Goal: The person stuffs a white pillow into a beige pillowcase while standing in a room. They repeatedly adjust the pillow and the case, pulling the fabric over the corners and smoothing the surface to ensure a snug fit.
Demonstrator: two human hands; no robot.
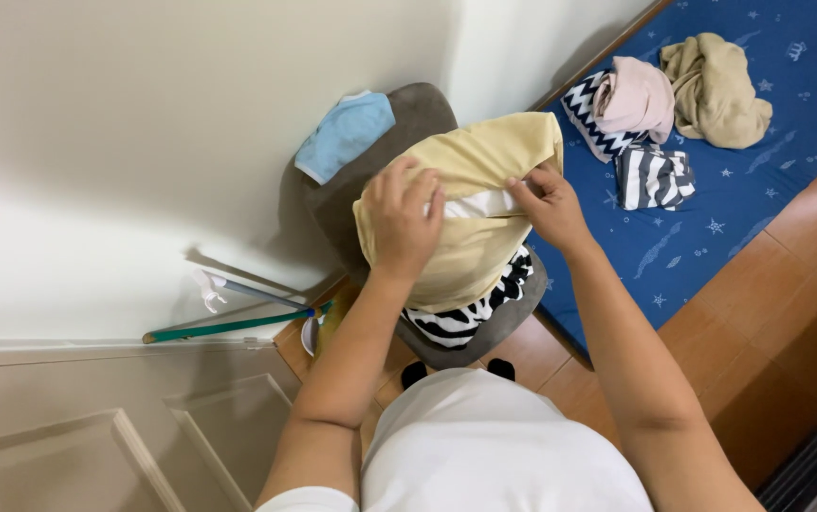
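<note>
Mid-fold: left hand [401, 220] pressed flat on yellow garment [470, 223], right hand [549, 201] pinched its edge; next likely needs a crease.

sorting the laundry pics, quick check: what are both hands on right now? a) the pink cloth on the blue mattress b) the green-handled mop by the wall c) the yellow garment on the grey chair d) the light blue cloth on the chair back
c: the left hand presses flat on the yellow garment atop the grey chair, while the right hand pinches its white band at the edge.
</note>
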